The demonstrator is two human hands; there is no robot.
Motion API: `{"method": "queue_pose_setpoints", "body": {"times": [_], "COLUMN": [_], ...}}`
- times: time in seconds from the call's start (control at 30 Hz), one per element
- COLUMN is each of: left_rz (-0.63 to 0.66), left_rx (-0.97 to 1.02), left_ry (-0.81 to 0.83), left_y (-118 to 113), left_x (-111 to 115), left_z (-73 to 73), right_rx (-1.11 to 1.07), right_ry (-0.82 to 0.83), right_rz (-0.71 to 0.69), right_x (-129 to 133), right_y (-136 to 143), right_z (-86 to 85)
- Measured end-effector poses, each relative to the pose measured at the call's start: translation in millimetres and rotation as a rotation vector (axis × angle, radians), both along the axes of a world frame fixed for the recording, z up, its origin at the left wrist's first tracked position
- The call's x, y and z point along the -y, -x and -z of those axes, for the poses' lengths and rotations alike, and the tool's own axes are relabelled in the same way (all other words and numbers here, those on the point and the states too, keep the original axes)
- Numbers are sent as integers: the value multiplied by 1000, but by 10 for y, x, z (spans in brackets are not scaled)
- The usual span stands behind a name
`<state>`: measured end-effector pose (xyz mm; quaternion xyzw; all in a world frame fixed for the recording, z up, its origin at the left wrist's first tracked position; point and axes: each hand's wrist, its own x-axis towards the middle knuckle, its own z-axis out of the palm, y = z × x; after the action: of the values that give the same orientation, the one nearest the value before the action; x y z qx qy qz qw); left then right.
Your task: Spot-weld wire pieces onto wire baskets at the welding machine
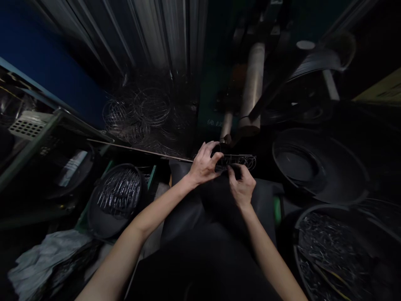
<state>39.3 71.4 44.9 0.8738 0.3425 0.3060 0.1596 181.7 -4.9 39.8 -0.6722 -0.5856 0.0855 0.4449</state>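
Note:
A small frame of bent metal wire (249,159) lies level under the tip of a machine's slim metal rod (227,125). My left hand (205,163) is curled round the left end of this wire frame, thumb and fingers gripping it close beside the rod. From the near side, my right hand (242,186) pinches the frame's front edge between thumb and bent fingers. The frame's right end sticks out past my right hand. Shadow and my fingers hide its left part and the exact contact with the rod.
A thick metal cylinder (253,88) hangs beside the rod. Wire rings (152,106) are heaped at the back left. A round tub (105,219) of metal pieces stands left; another tub (297,225) stands right, below a dark basin (341,175). Cloth (46,255) lies lower left.

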Motion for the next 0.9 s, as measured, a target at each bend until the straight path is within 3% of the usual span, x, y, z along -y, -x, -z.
{"method": "queue_pose_setpoints", "body": {"times": [0.63,0.9], "left_rz": [-23,-20], "left_rx": [41,47], "left_ry": [-55,-73], "left_y": [-42,-43], "left_x": [-169,-250], "left_z": [0,84], "right_rx": [29,13], "right_ry": [-71,-70], "right_rz": [-5,-12], "right_x": [-194,-245], "right_y": [-43,-37], "right_z": [39,94]}}
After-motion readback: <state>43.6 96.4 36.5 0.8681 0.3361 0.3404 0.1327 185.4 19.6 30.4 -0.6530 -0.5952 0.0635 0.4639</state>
